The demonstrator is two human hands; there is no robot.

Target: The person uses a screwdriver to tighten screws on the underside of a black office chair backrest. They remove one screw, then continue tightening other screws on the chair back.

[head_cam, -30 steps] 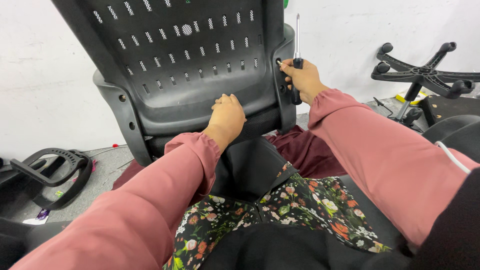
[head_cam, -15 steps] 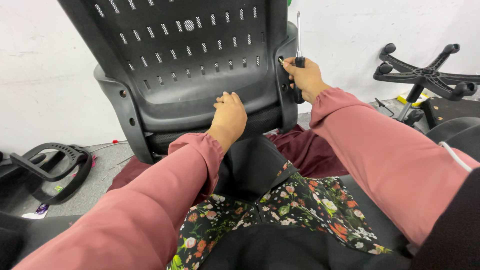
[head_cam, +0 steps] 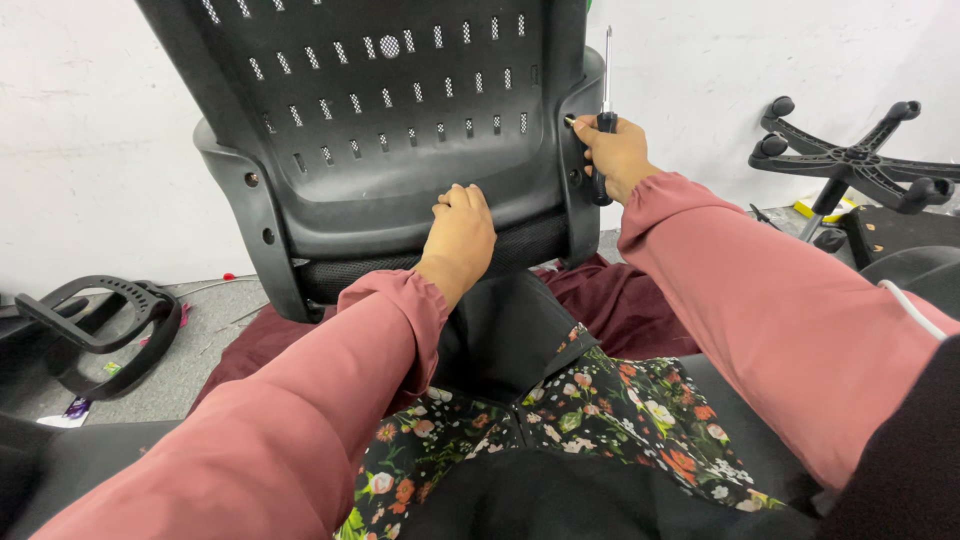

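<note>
A black perforated chair backrest (head_cam: 390,120) stands upright in front of me, leaning against my lap. My left hand (head_cam: 460,230) presses with bent fingers on its lower edge at the middle. My right hand (head_cam: 612,150) grips a screwdriver (head_cam: 604,110) with a black handle and a thin metal shaft that points up, right against the backrest's right side rail, next to a small screw hole. Both arms wear pink sleeves.
A black five-star chair base with casters (head_cam: 850,160) lies at the right by the white wall. Black armrest parts (head_cam: 100,320) lie on the grey floor at the left. Dark red cloth (head_cam: 620,300) and a floral fabric (head_cam: 560,410) cover my lap.
The backrest and both hands sit slightly lower and more to the left in view; my right hand has kept its grip on the screwdriver at the side rail.
</note>
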